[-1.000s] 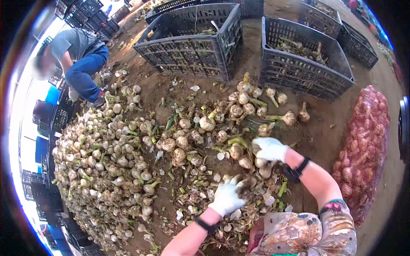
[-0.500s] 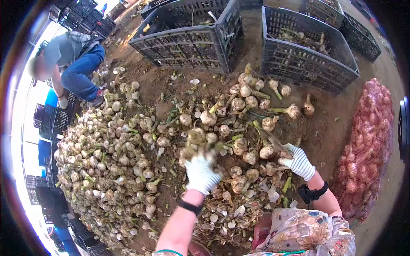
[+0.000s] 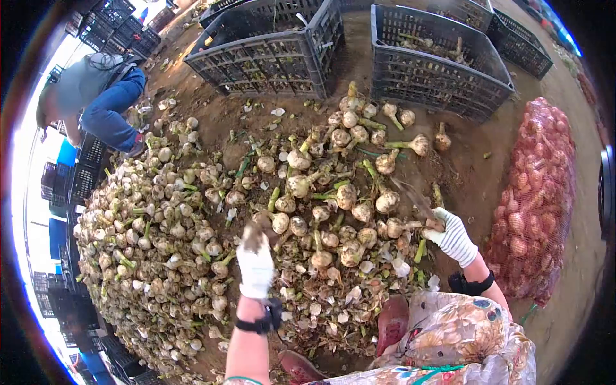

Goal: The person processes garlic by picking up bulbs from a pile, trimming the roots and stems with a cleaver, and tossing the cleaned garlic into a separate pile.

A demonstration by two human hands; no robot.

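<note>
My left hand point(image 3: 255, 262), in a white glove with soiled fingertips, is over the right edge of a large heap of garlic bulbs point(image 3: 160, 237). Its fingers are smeared by motion, so what they hold, if anything, is unclear. My right hand point(image 3: 451, 236), in a striped white glove, is wrapped round the handle of a knife point(image 3: 417, 200), whose blade points up and left. Between and beyond my hands lie loose garlic bulbs with stems point(image 3: 346, 196). Peeled skins and scraps point(image 3: 333, 295) cover the ground nearer my feet.
Two black crates point(image 3: 269, 61) point(image 3: 436, 70) stand at the back, the right one with garlic inside. A full red mesh sack point(image 3: 536, 199) lies at the right. Another person point(image 3: 106, 106) crouches at the upper left beside stacked crates point(image 3: 80, 173). My shoes point(image 3: 393, 321) are at the bottom.
My left hand has moved left and a little down, away from the bulbs in the middle. My right hand still holds the knife. The whole view has shifted slightly.
</note>
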